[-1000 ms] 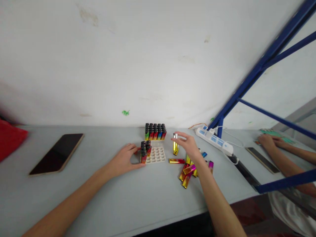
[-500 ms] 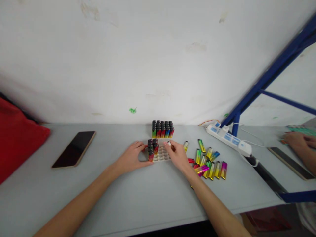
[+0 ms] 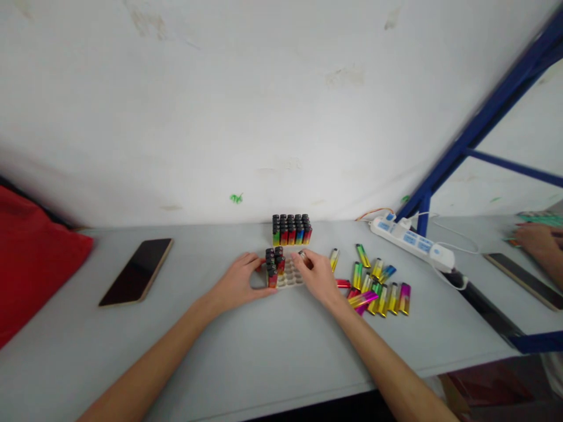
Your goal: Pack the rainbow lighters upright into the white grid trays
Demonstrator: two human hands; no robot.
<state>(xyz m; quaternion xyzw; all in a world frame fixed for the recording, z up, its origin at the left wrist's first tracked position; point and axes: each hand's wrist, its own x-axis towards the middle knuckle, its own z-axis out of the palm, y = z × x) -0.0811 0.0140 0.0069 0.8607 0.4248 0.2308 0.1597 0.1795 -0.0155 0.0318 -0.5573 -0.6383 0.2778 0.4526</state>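
Note:
My left hand (image 3: 240, 279) is closed around the left end of a pale tray (image 3: 294, 275) with rows of round hollows, thumb at the front and fingers behind. Several black-topped lighters (image 3: 272, 271) stand upright in the tray's left rows, beside that hand. A small red patch shows by its fingers; what it is I cannot tell. Over the tray's right side, my right hand (image 3: 317, 275) pinches a lighter (image 3: 302, 255), mostly hidden by the fingers. Loose lighters (image 3: 382, 300) in yellow, green, purple, red and blue lie scattered to the right.
A block of upright lighters (image 3: 291, 230) stands behind the tray near the wall. To the left lie a phone (image 3: 137, 271) and a red bag-like item (image 3: 39, 258). A white power strip (image 3: 411, 241), blue frame (image 3: 457, 149), another phone (image 3: 528, 280) and another person's hand (image 3: 539, 240) are at right.
The view has shifted slightly. Both hands keep nearly the same places at the tray, the right still pinching the lighter over it.

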